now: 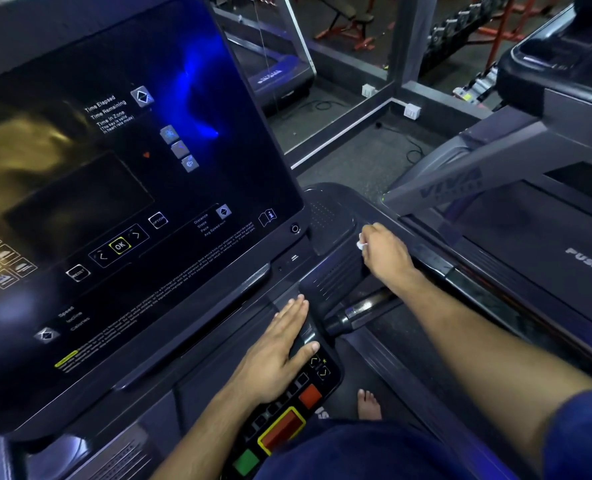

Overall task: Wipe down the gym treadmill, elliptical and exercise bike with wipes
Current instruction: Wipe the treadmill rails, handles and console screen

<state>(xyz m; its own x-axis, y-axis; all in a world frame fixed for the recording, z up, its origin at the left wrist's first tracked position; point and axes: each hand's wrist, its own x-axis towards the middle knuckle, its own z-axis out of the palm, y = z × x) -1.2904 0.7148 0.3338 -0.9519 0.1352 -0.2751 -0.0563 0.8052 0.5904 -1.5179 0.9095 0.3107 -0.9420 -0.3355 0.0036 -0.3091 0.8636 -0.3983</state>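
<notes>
Right hand (384, 249), out at two o'clock, pinches a white wipe (361, 244) against the treadmill (332, 220) console's right tray, likely scrubbing its rim, while the left hand (280, 344) lies flat-fingered beside the button panel (287, 420), seemingly for balance.

two hands (280, 344), one wipe (361, 245), two treadmills (325, 282)

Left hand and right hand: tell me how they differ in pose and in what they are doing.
The left hand lies flat with straight fingers on the treadmill's control panel and holds nothing; the right hand has curled fingers pinching a small white wipe. The left hand is close to the body; the right hand reaches farther out to the console's right side. Both are bare and touch the same treadmill.
</notes>
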